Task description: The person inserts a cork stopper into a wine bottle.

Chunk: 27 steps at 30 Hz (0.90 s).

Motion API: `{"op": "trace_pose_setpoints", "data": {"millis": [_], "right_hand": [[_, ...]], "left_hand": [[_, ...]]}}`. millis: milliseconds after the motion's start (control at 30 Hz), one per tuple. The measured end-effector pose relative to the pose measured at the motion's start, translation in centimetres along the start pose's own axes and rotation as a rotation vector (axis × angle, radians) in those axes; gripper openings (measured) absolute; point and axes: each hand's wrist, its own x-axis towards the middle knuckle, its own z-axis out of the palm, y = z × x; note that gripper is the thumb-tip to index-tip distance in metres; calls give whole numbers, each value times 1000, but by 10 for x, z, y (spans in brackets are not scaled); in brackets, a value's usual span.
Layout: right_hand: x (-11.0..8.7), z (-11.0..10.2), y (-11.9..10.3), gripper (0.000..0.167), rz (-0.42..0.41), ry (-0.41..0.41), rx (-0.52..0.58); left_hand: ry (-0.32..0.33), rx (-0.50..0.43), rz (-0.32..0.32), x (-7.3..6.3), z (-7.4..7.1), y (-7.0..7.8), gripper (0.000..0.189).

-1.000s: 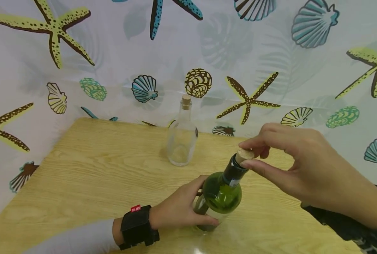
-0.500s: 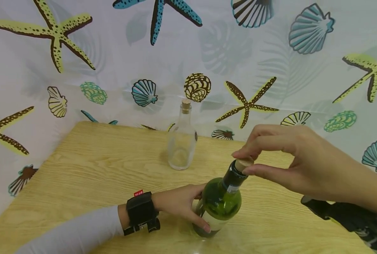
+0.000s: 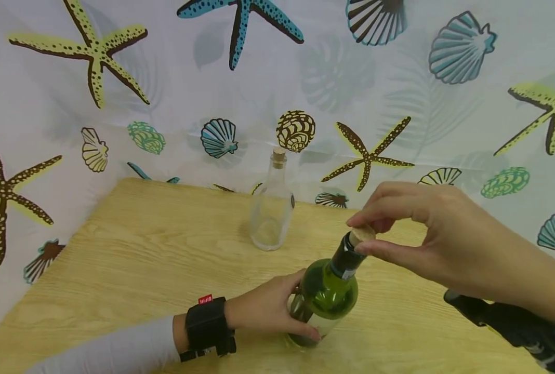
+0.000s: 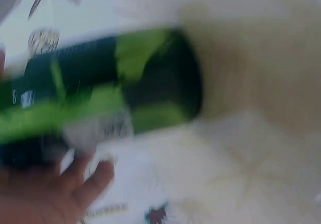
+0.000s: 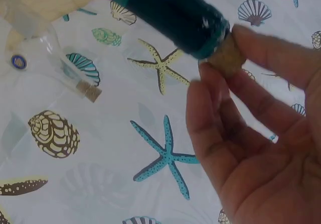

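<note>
A green wine bottle (image 3: 330, 293) with a dark neck sleeve and pale label tilts slightly to the right on the wooden table. My left hand (image 3: 273, 306) grips its lower body from the left, thumb in front; in the left wrist view the bottle (image 4: 150, 83) is blurred. At the mouth, my right hand (image 3: 427, 234) pinches a cork (image 3: 362, 235) between thumb and fingers. The right wrist view shows this cork (image 5: 228, 58) sticking out of the neck, its lower end hidden inside.
Behind the hands stands a clear glass bottle (image 3: 270, 218) with its own cork (image 3: 279, 156) in the top. The wooden table (image 3: 165, 249) ends at a white cloth (image 3: 249, 98) printed with starfish and shells.
The wine bottle and both hands shift slightly, the bottle's tilt changing a little. The cork dips toward the mouth half a second ago and now stands out somewhat more. Both grips stay.
</note>
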Motion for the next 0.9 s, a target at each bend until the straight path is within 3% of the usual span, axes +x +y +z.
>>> {"op": "trace_pose_setpoints", "data": {"millis": [200, 333, 533, 633, 800, 900], "right_hand": [[1, 0, 10, 58, -74, -92, 30], [3, 5, 10, 50, -104, -106, 104], [1, 6, 6, 48, -110, -55, 113], [0, 6, 5, 49, -128, -9, 100], [-2, 6, -1, 45, -91, 62, 42], [-4, 6, -6, 38, -20, 88, -10]], "left_hand": [[-241, -202, -2, 6, -23, -17, 70], [-269, -253, -19, 8, -19, -26, 72], [-200, -253, -21, 6, -10, -28, 70], [-136, -258, -35, 3, -4, -24, 71], [50, -225, -57, -4, 14, -14, 72], [167, -186, -64, -6, 26, -9, 72]]}}
